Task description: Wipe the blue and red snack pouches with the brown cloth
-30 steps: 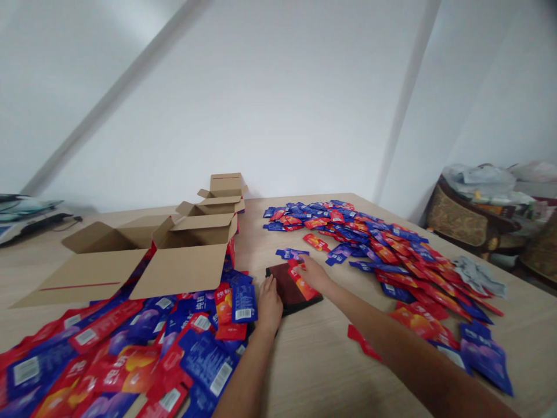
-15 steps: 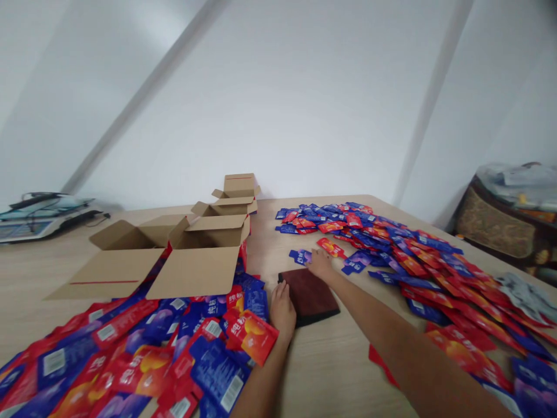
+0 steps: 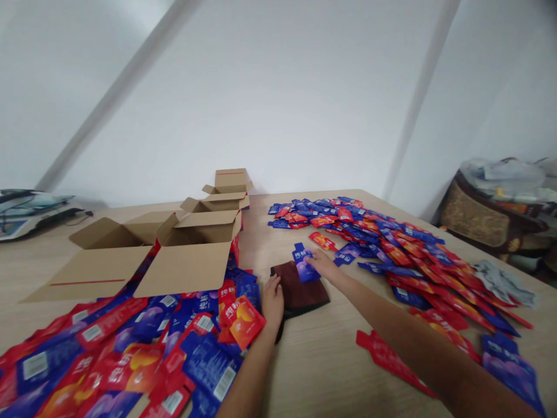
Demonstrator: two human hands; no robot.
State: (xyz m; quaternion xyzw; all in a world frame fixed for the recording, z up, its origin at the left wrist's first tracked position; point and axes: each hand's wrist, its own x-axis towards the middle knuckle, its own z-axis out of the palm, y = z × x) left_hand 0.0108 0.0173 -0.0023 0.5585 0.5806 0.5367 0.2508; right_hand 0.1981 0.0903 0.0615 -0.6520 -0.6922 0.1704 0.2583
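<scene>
My right hand (image 3: 322, 263) is closed on one blue spouted pouch (image 3: 306, 266), pinched at its right side. The pouch is held upright above a dark brown cloth (image 3: 300, 291) with black edges lying on the table. Fingers bent, my left hand (image 3: 272, 302) is at the cloth's left edge and looks to grip it. A black strip of the cloth shows beneath that wrist. Just left of it, a red pouch (image 3: 247, 321) with an orange fruit print lies on a heap of red and blue pouches (image 3: 143, 348).
Open cardboard boxes (image 3: 187, 270) stand in a row at the left, behind the near heap. A long pile of red and blue pouches (image 3: 383, 238) covers the table's right side. Silvery plastic (image 3: 500, 281) lies at the right, and a patterned chair (image 3: 472, 209) stands beyond the edge.
My right hand has lifted the blue pouch off the table and brought it over the brown cloth. My left hand stays at the cloth's edge, where a black strip now shows. The view has shifted slightly.
</scene>
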